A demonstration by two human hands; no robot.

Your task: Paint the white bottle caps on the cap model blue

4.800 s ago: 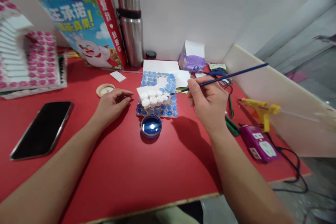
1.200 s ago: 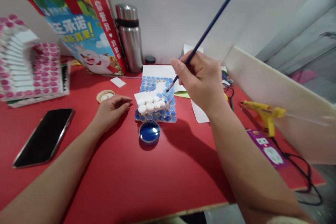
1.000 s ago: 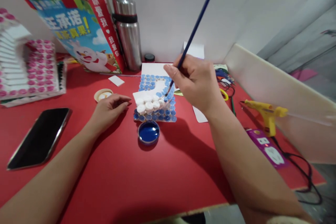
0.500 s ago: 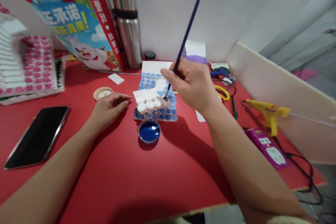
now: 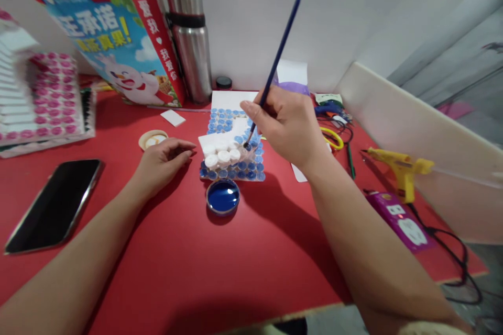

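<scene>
Here, right hand [image 5: 288, 125]: pinching brush [image 5: 277, 57], tip on caps [image 5: 236, 165].
left hand [image 5: 163, 159]: loosely curled, empty, on counter [image 5: 236, 256] left of caps.
dish [image 5: 222, 196]: blue paint, just near of caps.

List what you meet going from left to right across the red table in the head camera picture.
Phone → left hand, resting on the table → dish of blue paint → right hand, holding the brush → yellow glue gun.
</scene>
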